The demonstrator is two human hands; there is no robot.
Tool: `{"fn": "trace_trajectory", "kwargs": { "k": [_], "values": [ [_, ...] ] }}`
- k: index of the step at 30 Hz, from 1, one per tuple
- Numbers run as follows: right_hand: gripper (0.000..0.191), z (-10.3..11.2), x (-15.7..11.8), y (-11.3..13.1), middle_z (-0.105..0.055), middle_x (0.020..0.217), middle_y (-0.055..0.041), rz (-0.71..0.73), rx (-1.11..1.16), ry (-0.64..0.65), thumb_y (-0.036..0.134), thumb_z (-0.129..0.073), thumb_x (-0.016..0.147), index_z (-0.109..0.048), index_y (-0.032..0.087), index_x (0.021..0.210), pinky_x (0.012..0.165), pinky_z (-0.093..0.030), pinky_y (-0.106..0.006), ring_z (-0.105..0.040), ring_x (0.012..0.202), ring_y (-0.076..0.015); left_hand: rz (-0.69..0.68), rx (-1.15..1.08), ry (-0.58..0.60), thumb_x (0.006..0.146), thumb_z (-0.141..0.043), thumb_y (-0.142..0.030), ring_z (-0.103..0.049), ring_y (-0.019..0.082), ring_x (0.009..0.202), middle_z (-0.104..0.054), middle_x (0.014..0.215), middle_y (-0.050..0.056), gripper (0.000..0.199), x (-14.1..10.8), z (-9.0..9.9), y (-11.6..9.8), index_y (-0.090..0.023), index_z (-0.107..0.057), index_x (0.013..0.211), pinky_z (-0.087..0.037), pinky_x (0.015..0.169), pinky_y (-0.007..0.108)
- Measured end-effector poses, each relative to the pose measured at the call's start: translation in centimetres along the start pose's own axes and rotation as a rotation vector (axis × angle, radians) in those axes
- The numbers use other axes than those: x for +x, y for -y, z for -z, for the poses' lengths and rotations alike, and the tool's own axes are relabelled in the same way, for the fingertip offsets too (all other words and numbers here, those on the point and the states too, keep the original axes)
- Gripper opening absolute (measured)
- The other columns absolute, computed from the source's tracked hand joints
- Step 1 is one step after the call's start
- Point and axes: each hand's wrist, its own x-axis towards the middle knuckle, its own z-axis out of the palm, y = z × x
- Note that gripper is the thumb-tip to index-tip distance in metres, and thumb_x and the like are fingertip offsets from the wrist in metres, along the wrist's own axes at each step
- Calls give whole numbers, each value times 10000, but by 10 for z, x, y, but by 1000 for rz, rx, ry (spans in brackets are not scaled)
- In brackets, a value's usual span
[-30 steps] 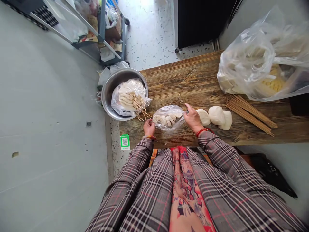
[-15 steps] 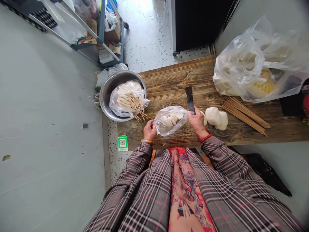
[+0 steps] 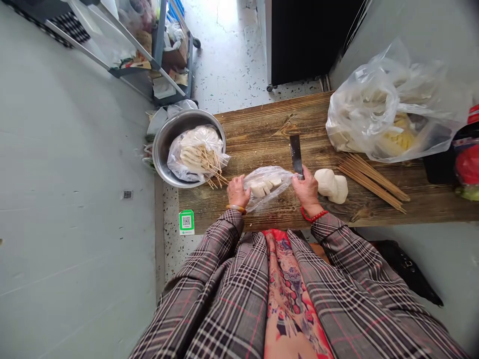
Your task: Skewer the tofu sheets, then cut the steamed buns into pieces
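My left hand (image 3: 239,192) is closed on the left edge of a clear plastic bag (image 3: 267,172), its fingers curled toward the bag's inside. Several pale, cut pieces (image 3: 264,188), dough-like in look, lie within the bag. My right hand (image 3: 306,188) grips both the bag's right end and a knife (image 3: 295,153), whose dark rectangular blade points away from me. Just right of that hand, smooth white lumps (image 3: 331,185) that look like dough rest on the wooden table.
A metal bowl (image 3: 159,154) at the left holds bagged pale pieces with wooden skewers (image 3: 211,167) stuck in. More skewers (image 3: 374,182) lie on the table (image 3: 258,127) at right, below a large plastic bag (image 3: 396,109). A green QR card (image 3: 186,222) sits at the front-left edge.
My left hand has shifted right and over the bag's left edge, and the bag is drawn narrower. My right hand still holds the knife and the bag's end.
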Motion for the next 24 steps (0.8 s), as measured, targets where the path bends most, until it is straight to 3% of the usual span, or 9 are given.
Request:
{"fn": "trace_trajectory", "kwargs": {
  "k": [3,6,9,12,15,17,19,21,24],
  "values": [
    [452,5,3,-1,-747,927,-127,-12,29,-9,301,-475,851,-651,134,1232,751,-499,-348,-659,750,-234,3,-60,20,873,-534,-195,-606,256,1000,-662,1011,102,170,14,2,-11,-204,-659,988,-449,916,367],
    [437,12,7,-2,-752,939,-122,-22,73,-31,296,-483,852,-652,146,1226,778,-508,-362,-671,772,-239,9,-104,-6,930,-429,-194,-620,234,950,-666,969,101,220,26,6,-17,-192,-648,923,-465,883,343],
    [437,19,11,-4,-754,924,-116,-36,110,-57,299,-490,857,-644,151,1238,766,-516,-359,-679,763,-238,1,-132,-28,950,-401,-215,-617,245,1028,-664,1058,130,259,33,6,-23,-163,-643,1024,-466,942,362],
    [440,21,13,-6,-756,934,-122,-34,114,-63,313,-515,849,-652,147,1233,765,-520,-352,-673,760,-232,-64,-200,-48,886,-529,-222,-577,274,1163,-629,1202,158,342,30,8,-28,-141,-583,1215,-435,1048,415],
    [452,19,12,-9,-756,959,-123,-22,115,-51,317,-533,842,-653,143,1242,781,-521,-348,-666,788,-226,-207,-257,-133,836,-593,-216,-457,311,1336,-519,1378,200,548,13,15,-33,-123,-476,1363,-354,1145,478],
    [460,16,12,-10,-754,972,-121,-17,117,-38,311,-531,846,-645,147,1260,790,-521,-345,-667,813,-226,-294,-249,-188,868,-559,-224,-398,311,1394,-467,1436,204,539,-4,21,-37,-128,-457,1388,-316,1174,492],
    [462,14,14,-11,-753,975,-120,-20,114,-25,298,-529,846,-641,151,1269,796,-521,-346,-669,827,-229,-374,-242,-139,902,-518,-225,-458,288,1344,-523,1379,177,445,-19,22,-41,-160,-510,1343,-350,1157,478],
    [458,13,19,-12,-754,981,-125,-32,102,-18,283,-527,842,-643,149,1265,801,-518,-357,-671,831,-237,-442,-243,11,906,-497,-196,-530,261,1269,-581,1305,148,374,-28,15,-42,-188,-565,1273,-406,1120,455],
    [446,13,27,-12,-754,1000,-135,-40,78,-20,258,-534,832,-654,144,1247,810,-512,-374,-674,841,-252,-404,-244,135,852,-535,-148,-513,278,1304,-556,1357,165,436,-21,-1,-38,-166,-554,1287,-408,1127,480]
  ]
}}
